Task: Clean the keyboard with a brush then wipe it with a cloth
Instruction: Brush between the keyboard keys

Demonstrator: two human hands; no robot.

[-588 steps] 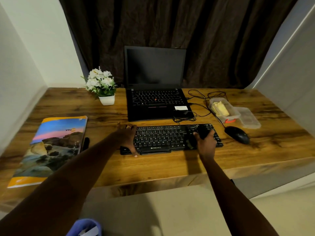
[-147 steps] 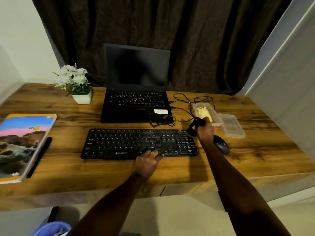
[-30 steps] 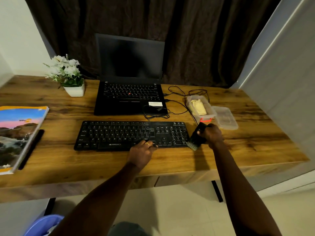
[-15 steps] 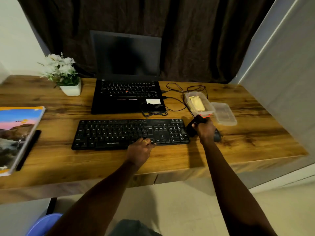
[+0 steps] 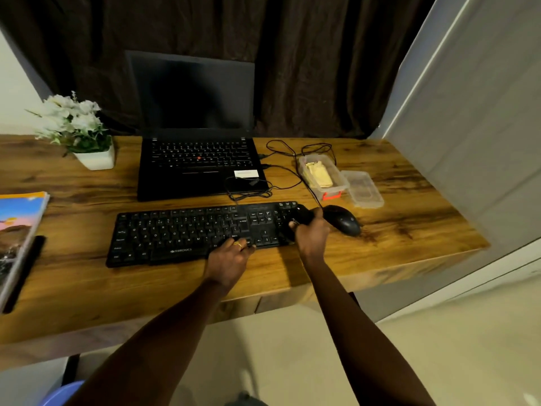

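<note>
On the desk: keyboard lies flat before the laptop.
Right hand: fingers wrapped tight round the black brush, at the keyboard's right end, over the number keys.
Left hand: fingers laid on the front-row keys, grasping nothing.
Cloth: folded in a clear tub, well apart from both hands.
Mouse: just beside the right hand, before the tub.

The flat black plastic keyboard bears the brand ZEBRONICS in pale letters on its front edge, below the space bar. Its key legends are too small to read. The print on the small white sticker on the open black laptop is blurred.
</note>
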